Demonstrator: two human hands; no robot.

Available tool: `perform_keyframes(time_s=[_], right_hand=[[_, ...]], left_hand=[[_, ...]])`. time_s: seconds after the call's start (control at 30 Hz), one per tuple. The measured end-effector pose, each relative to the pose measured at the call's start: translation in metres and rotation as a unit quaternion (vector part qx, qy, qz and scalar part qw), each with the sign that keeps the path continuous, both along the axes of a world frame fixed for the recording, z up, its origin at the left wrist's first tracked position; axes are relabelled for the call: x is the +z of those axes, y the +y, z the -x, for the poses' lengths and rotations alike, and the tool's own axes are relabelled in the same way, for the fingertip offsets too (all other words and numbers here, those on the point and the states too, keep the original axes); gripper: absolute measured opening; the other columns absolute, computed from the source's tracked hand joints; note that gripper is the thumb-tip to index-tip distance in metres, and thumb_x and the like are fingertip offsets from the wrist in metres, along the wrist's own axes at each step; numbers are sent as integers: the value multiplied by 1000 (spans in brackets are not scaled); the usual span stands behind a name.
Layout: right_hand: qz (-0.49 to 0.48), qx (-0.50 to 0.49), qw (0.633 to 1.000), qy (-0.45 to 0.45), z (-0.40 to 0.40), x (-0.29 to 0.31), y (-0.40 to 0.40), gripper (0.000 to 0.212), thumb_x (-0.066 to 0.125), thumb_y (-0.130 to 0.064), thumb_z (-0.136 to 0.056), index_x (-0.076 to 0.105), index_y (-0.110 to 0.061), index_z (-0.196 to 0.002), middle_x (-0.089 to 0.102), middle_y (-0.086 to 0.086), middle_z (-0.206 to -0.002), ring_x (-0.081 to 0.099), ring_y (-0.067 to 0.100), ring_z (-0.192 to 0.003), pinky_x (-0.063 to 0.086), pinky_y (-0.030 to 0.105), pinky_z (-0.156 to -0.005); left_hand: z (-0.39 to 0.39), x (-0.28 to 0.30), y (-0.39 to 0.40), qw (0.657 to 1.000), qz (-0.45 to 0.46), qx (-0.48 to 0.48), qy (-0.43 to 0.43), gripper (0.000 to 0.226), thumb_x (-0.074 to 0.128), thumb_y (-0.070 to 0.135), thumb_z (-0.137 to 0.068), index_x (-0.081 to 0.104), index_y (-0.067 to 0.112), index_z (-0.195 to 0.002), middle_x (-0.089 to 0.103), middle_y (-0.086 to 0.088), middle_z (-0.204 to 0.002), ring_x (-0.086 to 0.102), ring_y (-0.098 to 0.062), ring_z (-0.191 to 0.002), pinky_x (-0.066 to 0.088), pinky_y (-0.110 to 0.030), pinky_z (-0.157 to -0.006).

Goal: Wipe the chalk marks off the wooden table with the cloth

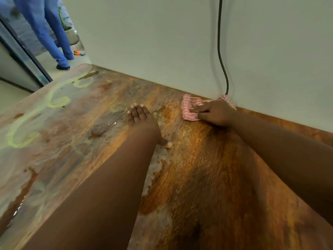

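Two hands: left hand (139, 115) flat on table (198, 159); right hand (214, 112) presses one cloth (191, 107).

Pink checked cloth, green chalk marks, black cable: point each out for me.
pink checked cloth (191, 107), head view, on the bare fabric left of the right hand.
green chalk marks (59, 101), head view, on a curved stroke at the table's left.
black cable (219, 51), head view, mid-length against the wall.

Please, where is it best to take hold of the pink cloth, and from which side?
Grip the free left end of the cloth, coming from above on the left. It lies flat against the wall; the right hand covers its right part, and the cable hangs behind.
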State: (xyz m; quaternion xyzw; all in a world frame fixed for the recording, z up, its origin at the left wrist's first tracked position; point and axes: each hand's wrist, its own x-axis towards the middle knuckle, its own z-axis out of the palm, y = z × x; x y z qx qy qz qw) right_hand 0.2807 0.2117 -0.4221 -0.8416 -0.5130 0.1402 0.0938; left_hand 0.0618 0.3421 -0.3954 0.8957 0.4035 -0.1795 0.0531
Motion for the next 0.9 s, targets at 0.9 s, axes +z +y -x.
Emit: perform_keyframes(time_s=[0.9], right_hand=[[-23, 130, 991, 21, 130, -5, -31, 42, 40, -42, -90, 47, -42, -132, 41, 0, -147, 24, 23, -141, 15, 39, -114]], left_hand=[[90, -20, -20, 982, -41, -39, -178, 91, 21, 67, -92, -16, 7, -150, -20, -12, -160, -24, -23, -145, -20, -38, -114]])
